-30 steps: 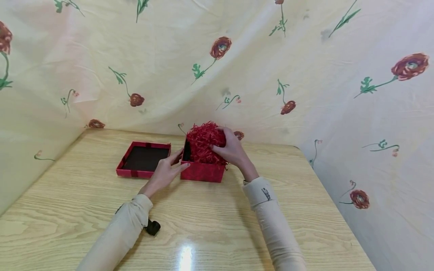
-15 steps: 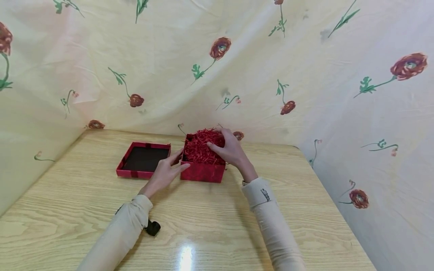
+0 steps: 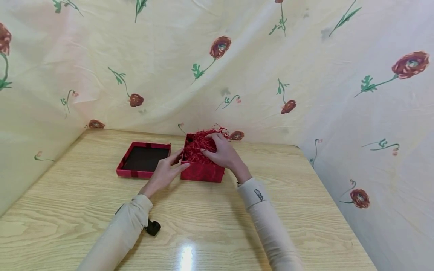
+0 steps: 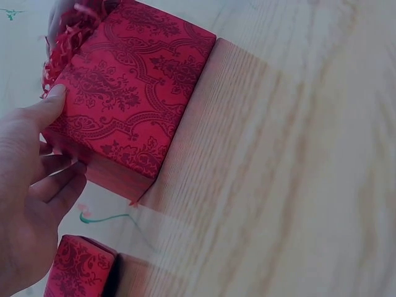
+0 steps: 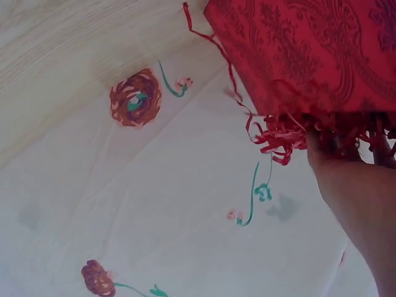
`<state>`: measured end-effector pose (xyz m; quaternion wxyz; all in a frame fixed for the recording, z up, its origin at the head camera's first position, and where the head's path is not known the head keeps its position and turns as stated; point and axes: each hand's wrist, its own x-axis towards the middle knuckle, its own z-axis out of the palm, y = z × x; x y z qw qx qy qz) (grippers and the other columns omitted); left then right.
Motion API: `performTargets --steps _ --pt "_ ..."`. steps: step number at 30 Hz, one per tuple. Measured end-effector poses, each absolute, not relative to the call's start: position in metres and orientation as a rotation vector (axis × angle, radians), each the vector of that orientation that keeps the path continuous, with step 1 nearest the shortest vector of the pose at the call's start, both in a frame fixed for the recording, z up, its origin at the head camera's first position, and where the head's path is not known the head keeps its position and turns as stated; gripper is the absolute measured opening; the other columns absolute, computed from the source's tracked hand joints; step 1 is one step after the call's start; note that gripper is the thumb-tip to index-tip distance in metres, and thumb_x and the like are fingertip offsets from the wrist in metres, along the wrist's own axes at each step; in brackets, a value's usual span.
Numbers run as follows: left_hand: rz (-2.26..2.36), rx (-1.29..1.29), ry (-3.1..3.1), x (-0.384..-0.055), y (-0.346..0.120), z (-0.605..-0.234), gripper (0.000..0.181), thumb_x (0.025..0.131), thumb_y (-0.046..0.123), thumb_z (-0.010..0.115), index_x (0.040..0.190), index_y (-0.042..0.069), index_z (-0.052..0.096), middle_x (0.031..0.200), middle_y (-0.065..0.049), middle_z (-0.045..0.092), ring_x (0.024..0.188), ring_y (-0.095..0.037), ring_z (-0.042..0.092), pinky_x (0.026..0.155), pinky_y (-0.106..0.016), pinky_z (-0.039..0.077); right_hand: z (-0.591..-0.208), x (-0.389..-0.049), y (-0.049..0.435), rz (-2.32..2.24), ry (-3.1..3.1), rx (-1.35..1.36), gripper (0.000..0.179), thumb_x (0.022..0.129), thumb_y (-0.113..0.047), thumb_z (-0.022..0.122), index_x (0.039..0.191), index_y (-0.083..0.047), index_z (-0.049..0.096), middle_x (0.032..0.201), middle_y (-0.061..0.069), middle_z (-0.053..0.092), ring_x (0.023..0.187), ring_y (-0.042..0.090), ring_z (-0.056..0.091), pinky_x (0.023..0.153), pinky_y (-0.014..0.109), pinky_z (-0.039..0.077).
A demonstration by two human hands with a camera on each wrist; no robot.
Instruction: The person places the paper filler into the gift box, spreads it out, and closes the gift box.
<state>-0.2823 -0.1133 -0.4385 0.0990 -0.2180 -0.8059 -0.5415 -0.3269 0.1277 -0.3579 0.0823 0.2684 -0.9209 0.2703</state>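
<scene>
Fingers (image 3: 214,136) of the right hand (image 3: 225,152) were arched over the red paper shred (image 3: 196,147), having been shifted leftward and inward over the past second. By then the mound, earlier piled high above the rim, had been lowered until most of it was contained by the walls of the red box (image 3: 202,172). From this, the shred was judged to be largely settled, though not neatly: loose strands (image 3: 223,130) were left poking up at the back right, and one long strand was seen outside the box in the right wrist view.

A moderate gap was kept between the right thumb and the other fingers, whose tips were partly buried; whether any strands were pinched could not be told. By the left hand (image 3: 165,171), the front left corner of the box was held, the thumb laid on the front face and the bent fingers set against the side. No change was seen there. The box was stood on the bench (image 3: 203,218), with the red lid (image 3: 126,172) laid hollow side up nearby on its left.
</scene>
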Motion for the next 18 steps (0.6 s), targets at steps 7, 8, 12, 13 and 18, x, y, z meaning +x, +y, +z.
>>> performTargets --steps 7,8,12,13,18 --pt "-1.627 -0.63 -2.385 -0.282 -0.113 -0.439 0.067 0.101 0.02 0.071 0.159 0.005 0.041 0.156 -0.019 0.046 0.136 -0.038 0.052 0.104 -0.053 0.048 -0.362 -0.33 0.117 0.745 -2.822 0.814 0.049 0.101 -0.028 0.068 0.143 -0.004 0.056 0.144 0.016 0.053 0.131 0.033 0.053 0.111 0.05 0.043" --pt "-1.629 -0.628 -2.388 -0.282 -0.113 -0.439 0.067 0.101 0.02 0.07 0.159 0.005 0.041 0.156 -0.019 0.045 0.136 -0.038 0.052 0.104 -0.053 0.048 -0.363 -0.331 0.116 0.734 -2.833 0.811 0.049 0.102 -0.028 0.068 0.143 -0.004 0.056 0.144 0.016 0.053 0.132 0.033 0.053 0.111 0.05 0.043" --pt "-1.646 -0.609 -2.396 -0.278 -0.111 -0.434 0.066 0.101 0.017 0.07 0.159 0.002 0.039 0.156 -0.021 0.044 0.136 -0.041 0.052 0.104 -0.053 0.048 -0.365 -0.332 0.113 0.701 -2.873 0.798 0.048 0.102 -0.027 0.068 0.143 -0.004 0.057 0.146 0.016 0.052 0.133 0.033 0.053 0.112 0.05 0.043" --pt "-1.65 -0.608 -2.395 -0.278 -0.111 -0.434 0.067 0.101 0.017 0.07 0.159 0.002 0.039 0.156 -0.021 0.044 0.136 -0.041 0.052 0.104 -0.053 0.048 -0.365 -0.333 0.112 0.693 -2.882 0.792 0.048 0.102 -0.026 0.068 0.142 -0.004 0.057 0.146 0.016 0.052 0.133 0.033 0.052 0.112 0.05 0.042" --pt "-1.64 -0.615 -2.396 -0.278 -0.111 -0.433 0.067 0.101 0.02 0.07 0.159 0.004 0.039 0.156 -0.02 0.045 0.135 -0.04 0.052 0.103 -0.053 0.048 -0.365 -0.334 0.109 0.66 -2.922 0.769 0.047 0.102 -0.027 0.068 0.142 -0.004 0.057 0.145 0.016 0.053 0.134 0.033 0.052 0.112 0.049 0.042"
